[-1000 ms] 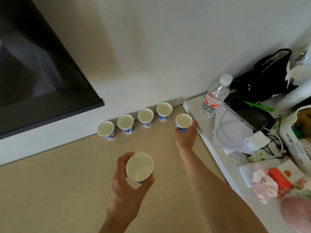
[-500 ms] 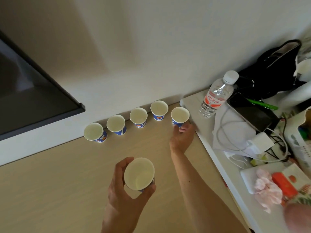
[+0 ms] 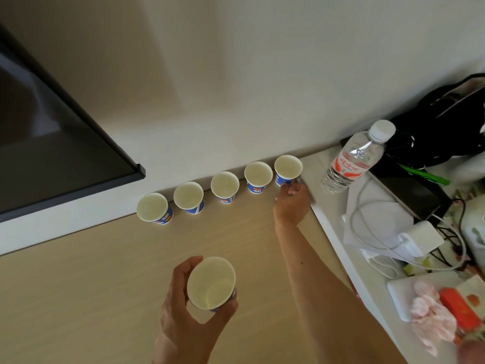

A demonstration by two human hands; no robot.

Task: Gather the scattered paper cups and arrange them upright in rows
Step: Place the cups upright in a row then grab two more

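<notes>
Head view: the fingers [image 3: 226,309] of the left hand [image 3: 183,324] are curled round the wall of a held cup [image 3: 211,283], thumb on the far side, gripping it mouth up with its long axis close to vertical, near the person and above the wooden counter [image 3: 105,285]. The right hand [image 3: 291,204] is stretched well forward; its fingertips [image 3: 290,189] are bent and meet the base of the end cup [image 3: 288,168], but whether they pinch it or merely touch it cannot be told from here. That end cup stands upright as the right-hand member of a row of cups [image 3: 225,185], five in all, rims nearly side by side along the foot of the wall [image 3: 236,101]. To its right the counter stops at a raised white ledge [image 3: 330,206] with a water bottle [image 3: 351,158] on it, so the row has no room to grow that way. The held cup lies well behind the row and nearer its left half; the left hand looks the natural one to set it down, probably starting a second row in front.
</notes>
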